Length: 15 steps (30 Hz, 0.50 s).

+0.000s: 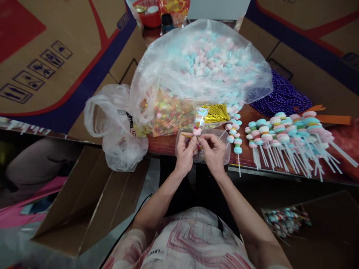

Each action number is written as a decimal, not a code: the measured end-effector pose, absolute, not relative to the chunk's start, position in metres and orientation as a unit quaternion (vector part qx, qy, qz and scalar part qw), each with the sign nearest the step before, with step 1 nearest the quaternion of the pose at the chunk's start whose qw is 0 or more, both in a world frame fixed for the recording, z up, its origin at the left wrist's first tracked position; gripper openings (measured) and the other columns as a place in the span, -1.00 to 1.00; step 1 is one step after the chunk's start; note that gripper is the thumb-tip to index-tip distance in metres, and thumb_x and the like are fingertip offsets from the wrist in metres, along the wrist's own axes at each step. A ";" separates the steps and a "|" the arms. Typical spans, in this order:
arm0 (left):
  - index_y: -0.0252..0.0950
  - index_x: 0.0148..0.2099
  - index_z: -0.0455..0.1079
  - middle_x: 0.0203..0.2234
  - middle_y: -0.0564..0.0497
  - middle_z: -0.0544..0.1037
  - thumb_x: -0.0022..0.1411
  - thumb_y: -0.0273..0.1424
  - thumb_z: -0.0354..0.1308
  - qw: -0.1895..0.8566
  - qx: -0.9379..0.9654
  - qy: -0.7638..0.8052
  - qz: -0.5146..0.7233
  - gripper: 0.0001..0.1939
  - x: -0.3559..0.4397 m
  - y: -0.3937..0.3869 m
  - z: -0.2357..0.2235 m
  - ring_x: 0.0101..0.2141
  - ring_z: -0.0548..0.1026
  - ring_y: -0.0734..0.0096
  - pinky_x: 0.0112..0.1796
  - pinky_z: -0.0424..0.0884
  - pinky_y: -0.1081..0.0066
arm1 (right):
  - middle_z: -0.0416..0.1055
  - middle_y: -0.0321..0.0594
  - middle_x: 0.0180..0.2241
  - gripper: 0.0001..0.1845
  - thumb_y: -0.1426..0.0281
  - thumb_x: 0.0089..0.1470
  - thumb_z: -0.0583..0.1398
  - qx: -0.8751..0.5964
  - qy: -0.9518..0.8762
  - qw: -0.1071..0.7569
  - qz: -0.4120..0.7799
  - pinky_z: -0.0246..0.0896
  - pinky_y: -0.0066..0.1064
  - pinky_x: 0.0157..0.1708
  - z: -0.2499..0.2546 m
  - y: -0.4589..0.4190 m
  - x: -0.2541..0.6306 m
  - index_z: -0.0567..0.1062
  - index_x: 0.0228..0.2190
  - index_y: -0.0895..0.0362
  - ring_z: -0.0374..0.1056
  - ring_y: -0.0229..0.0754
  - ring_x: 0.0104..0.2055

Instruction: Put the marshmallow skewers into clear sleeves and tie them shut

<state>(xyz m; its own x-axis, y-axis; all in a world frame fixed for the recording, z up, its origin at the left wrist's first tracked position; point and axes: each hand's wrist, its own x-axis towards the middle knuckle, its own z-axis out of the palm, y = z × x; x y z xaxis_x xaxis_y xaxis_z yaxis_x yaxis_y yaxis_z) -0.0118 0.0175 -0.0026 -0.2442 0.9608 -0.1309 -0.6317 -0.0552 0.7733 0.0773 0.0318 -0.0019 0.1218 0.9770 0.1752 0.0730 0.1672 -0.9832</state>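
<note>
Both my hands meet over a clear plastic tub [226, 149] at the table's front edge. My left hand [185, 151] and my right hand [213, 151] are closed in pinches around the lower end of a candy skewer in a clear wrapper [199, 121], which points up and away from me. A gold twist tie seems to sit between the fingertips, but it is too small to be sure. A bundle of gold twist ties [214, 113] lies just behind the skewer.
A big clear bag of pastel candy pieces [207, 63] fills the table's middle, with a smaller bag of mixed sweets [168, 112] and an empty plastic bag [117, 130] to its left. Several unwrapped candy skewers [288, 138] lie at right. Cardboard boxes [84, 201] stand around.
</note>
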 end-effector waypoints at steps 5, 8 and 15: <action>-0.29 -0.34 0.33 -0.61 0.18 0.39 0.09 -0.25 0.49 0.621 0.185 0.378 0.662 -0.62 -0.016 0.016 0.004 -0.70 0.10 0.77 -0.66 -0.01 0.66 | 0.36 -0.36 -0.51 -0.80 0.26 0.16 0.22 -0.491 -0.549 0.529 0.421 0.18 -0.40 -0.42 -0.005 0.028 0.082 0.40 -0.45 0.08 0.25 -0.26 -0.46; -0.31 -0.40 0.25 -0.65 0.20 0.28 0.28 -0.44 0.32 0.726 0.104 0.366 0.573 -0.70 -0.029 0.014 0.019 -0.71 0.03 0.78 -0.69 -0.09 0.72 | 0.32 -0.33 -0.45 -0.76 0.22 0.20 0.21 -0.442 -0.560 0.519 0.471 0.20 -0.38 -0.35 -0.001 0.025 0.087 0.35 -0.43 0.07 0.25 -0.24 -0.40; -0.31 -0.32 0.29 -0.68 0.23 0.19 0.35 -0.47 0.22 0.798 0.109 0.369 0.465 -0.81 -0.038 0.007 0.028 -0.71 -0.01 0.74 -0.70 -0.14 0.71 | 0.22 -0.34 -0.43 -0.77 0.26 0.30 0.14 -0.385 -0.682 0.456 0.423 0.16 -0.34 -0.33 0.008 0.024 0.104 0.25 -0.39 0.04 0.17 -0.21 -0.38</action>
